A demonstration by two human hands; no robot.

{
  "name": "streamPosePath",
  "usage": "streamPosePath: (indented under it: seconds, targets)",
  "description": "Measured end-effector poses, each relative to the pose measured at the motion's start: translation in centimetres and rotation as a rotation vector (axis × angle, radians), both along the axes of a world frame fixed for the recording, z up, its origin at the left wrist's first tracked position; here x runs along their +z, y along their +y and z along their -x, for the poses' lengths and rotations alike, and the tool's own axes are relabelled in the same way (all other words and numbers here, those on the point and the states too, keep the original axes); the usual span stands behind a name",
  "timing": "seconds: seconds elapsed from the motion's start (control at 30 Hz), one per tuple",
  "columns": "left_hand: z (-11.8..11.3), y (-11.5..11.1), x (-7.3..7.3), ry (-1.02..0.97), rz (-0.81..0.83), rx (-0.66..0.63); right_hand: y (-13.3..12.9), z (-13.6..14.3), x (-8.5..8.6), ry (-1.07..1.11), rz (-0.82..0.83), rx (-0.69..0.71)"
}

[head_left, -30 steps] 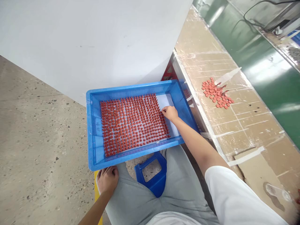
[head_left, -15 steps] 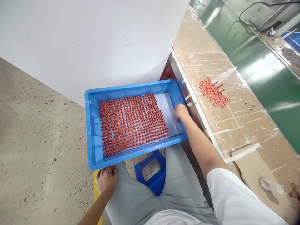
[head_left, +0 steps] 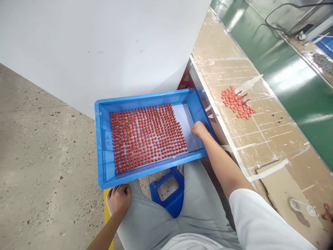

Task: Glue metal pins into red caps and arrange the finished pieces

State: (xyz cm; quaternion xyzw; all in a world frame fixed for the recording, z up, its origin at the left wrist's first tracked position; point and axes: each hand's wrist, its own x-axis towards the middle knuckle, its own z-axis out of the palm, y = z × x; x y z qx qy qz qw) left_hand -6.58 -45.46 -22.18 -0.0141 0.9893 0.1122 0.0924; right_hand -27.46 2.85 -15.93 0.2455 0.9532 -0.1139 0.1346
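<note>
A blue plastic bin (head_left: pixel 109 182) stands in front of my legs, with close rows of small red pieces with pointed tops (head_left: pixel 148 135) upright on its pale bottom. My right hand (head_left: pixel 199 128) is inside, at the right end, its fingers pinched together over the bare strip. What it holds, if anything, is hidden by the hand. My left hand (head_left: pixel 119 198) rests on my left knee, just below the bin's near edge, fingers draped over the trouser leg and nothing in them.
On the taped workbench (head_left: pixel 270 139) to the right lie loose round red pieces (head_left: pixel 238 104) and a white pointed bottle (head_left: pixel 248 84). A white panel (head_left: pixel 104 52) rises behind the bin. A blue stool (head_left: pixel 169 194) shows between my legs.
My right hand has moved slightly towards the near side of the bin. A few loose red pieces that lay beside it are now out of sight. The left hand stays put.
</note>
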Motion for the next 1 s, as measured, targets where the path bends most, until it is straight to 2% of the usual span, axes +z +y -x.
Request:
streamPosePath:
  seconds: [0.23, 0.43, 0.67, 1.0]
  targets:
    - [0.0, 0.0, -0.3, -0.01, 0.005, -0.01, -1.1, 1.8, -0.2, 0.066, 0.109, -0.027]
    - [0.2, 0.1, -0.1, -0.009, 0.034, -0.023, -1.7, 3.5, -1.0, 0.165, 0.118, -0.013]
    - [0.4, 0.4, 0.2, -0.029, 0.039, -0.02, -2.4, 3.0, -1.7, 0.187, 0.099, 0.016]
    - [0.5, 0.6, 0.5, -0.045, 0.027, -0.001, -2.9, 3.6, -1.1, 0.131, 0.048, 0.094]
